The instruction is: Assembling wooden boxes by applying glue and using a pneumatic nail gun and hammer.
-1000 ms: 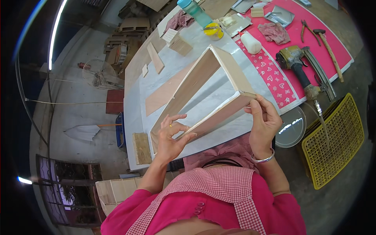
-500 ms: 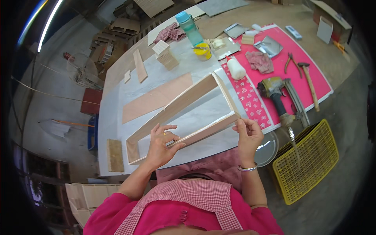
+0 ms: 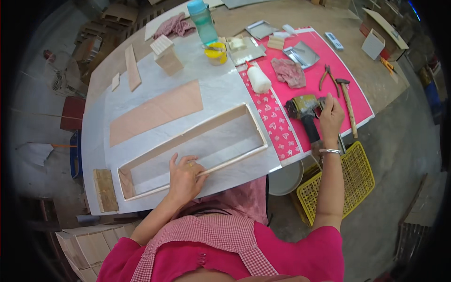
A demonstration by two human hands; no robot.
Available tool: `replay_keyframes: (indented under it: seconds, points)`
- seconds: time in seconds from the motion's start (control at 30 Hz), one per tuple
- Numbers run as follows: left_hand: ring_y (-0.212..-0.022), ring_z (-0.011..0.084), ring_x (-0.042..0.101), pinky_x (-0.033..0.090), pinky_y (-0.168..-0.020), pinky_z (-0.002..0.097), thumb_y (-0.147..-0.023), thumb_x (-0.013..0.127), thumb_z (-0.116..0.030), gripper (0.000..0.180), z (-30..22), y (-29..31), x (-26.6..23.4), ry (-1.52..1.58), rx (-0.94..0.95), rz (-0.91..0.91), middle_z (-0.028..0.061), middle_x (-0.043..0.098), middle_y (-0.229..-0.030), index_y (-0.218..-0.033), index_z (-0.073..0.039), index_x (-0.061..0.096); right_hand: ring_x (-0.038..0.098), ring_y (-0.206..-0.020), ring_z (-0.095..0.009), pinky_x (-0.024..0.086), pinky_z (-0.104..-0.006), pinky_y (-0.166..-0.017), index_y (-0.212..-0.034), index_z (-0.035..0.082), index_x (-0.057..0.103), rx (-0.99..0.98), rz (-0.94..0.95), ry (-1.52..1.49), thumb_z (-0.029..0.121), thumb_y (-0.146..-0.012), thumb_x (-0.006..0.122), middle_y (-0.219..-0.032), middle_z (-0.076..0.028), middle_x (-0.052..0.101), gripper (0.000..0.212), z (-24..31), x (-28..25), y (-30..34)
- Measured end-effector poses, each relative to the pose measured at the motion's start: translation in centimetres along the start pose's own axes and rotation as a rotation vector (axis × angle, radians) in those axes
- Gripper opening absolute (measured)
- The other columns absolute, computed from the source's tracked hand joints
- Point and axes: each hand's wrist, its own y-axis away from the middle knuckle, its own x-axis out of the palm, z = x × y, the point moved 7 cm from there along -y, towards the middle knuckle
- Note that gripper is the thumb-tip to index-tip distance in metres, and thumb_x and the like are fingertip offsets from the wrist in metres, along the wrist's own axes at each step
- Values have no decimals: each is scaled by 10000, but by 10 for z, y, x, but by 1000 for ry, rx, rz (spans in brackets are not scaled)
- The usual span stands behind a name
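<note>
A shallow rectangular wooden box frame (image 3: 221, 163) lies on the grey marbled tabletop. My left hand (image 3: 186, 181) grips its near side, thumb outside and fingers over the inner edge. My right hand (image 3: 332, 117) is off the frame, over the back part of a nail gun (image 3: 304, 107) on the pink sheet. Its fingers are bent and partly hidden, so I cannot make out whether they hold the tool. The hand covers most of the nail gun's magazine. Pincers (image 3: 330, 81) and a hammer (image 3: 347, 101) lie just beyond that hand.
Behind the frame lies a thin wooden panel (image 3: 157, 113). A white glue bottle (image 3: 258, 79), a yellow tub (image 3: 216, 54), a teal bottle (image 3: 203, 23) and stacked wood blocks (image 3: 167, 58) stand farther back. A wooden block (image 3: 105, 190) sits at left; a yellow crate (image 3: 336, 181) is below the right edge.
My right hand has left the frame's right corner and moved right to the nail gun. The frame now lies flatter on the table, my left hand still on it. The view has shifted right.
</note>
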Motion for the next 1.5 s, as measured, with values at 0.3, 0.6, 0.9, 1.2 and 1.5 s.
replay_keyframes:
  seconds: [0.3,0.6,0.9,1.2,1.5]
  points:
    - [-1091,270,594,261,-1065,602,-729,732,-100,95,0,-2,-2,32,-23,17,78,677,-835,-809,-68,693,580,-694,-158,469,-311,-635,-875,-5,610,-77,199,12,169,-936,631,-743,-86,599,185,21,33,24]
    - [-1087,251,602,270,-1069,587,-711,773,-101,119,5,3,0,43,-40,-32,62,670,-812,-791,-73,689,597,-991,-353,438,-460,-880,-984,44,651,10,55,787,164,-849,665,-1017,-172,647,181,-96,-57,-24]
    - [-1090,270,594,268,-1065,591,-731,738,-97,90,-3,-8,3,42,1,20,88,682,-856,-802,-64,694,515,-568,-303,435,-386,-574,-762,-18,589,-73,-223,425,203,-890,621,-692,-187,591,257,-101,-103,4]
    - [-1143,322,569,359,-1047,479,-748,787,-337,454,38,-4,-31,200,-94,150,144,686,-1002,-1081,-45,688,649,-831,-158,541,-305,-768,-1041,-34,670,167,-262,205,302,-1024,508,-940,-114,709,374,-85,-160,81]
    - [-1281,391,452,395,-1056,424,-671,834,-438,965,228,-128,-56,-270,16,54,229,383,-1473,-1407,1,392,608,-838,-114,510,-265,-768,-986,-42,641,36,-99,134,266,-1034,500,-907,-58,657,342,-7,-90,69]
